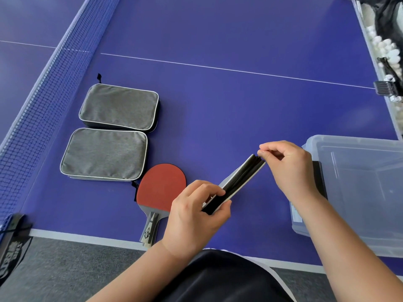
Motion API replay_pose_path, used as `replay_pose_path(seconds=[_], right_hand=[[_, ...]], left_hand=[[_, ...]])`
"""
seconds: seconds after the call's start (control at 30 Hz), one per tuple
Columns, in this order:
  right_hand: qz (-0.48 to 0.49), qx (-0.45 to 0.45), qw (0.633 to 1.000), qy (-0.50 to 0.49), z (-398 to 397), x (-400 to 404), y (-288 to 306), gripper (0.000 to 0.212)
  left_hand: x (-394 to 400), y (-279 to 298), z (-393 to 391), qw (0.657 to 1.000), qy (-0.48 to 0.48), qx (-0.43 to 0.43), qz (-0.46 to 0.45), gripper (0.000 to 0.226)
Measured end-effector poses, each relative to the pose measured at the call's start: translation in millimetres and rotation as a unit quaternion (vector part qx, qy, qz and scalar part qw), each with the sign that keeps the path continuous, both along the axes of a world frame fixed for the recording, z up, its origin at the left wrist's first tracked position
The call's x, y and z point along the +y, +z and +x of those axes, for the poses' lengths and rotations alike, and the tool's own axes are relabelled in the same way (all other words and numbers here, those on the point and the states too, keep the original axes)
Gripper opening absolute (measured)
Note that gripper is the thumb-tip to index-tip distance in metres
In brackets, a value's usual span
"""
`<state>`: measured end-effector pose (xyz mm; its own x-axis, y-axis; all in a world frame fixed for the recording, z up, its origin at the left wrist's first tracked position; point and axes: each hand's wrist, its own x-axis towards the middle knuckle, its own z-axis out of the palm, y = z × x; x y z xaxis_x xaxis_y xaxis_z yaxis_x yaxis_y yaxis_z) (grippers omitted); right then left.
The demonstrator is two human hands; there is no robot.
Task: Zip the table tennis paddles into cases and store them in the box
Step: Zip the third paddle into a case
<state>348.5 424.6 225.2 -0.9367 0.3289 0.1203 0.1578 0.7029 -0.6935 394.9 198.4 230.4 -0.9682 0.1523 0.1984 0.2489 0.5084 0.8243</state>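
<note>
left hand [194,216] grips an edge-on grey case [236,183] above the blue desk [239,110]; right hand [287,168] fingers pinch its zip pull by the clear box [357,192].

Two grey woven-cloth cases [113,136], matt red rubber paddle [162,186] face, clear glossy plastic box [357,192], smooth matt blue table [239,110]

Two bare forearms reach in from the bottom edge, with no sleeves, watch or rings visible. The left hand [196,216] and right hand [287,168] wear no gloves. Below them, a dark garment [222,280] with a thin white edge covers the person's body.
</note>
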Motion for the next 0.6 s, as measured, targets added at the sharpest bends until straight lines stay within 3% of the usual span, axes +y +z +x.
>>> replay_pose_path(seconds=[0.23,0.47,0.6], right_hand=[[0.069,0.048,0.995,0.048,-1,0,-4,0.007],[-0.013,0.058,0.998,0.008,19,-14,6,0.032],[-0.033,0.073,0.992,0.093,50,-41,11,0.034]], left_hand=[[-1,-1,1,1.000,0.003,-0.005,0.001,0.018],[2,1,-6,1.000,0.014,-0.017,0.005,0.019],[4,4,-10,0.998,0.001,-0.046,0.037,0.035]])
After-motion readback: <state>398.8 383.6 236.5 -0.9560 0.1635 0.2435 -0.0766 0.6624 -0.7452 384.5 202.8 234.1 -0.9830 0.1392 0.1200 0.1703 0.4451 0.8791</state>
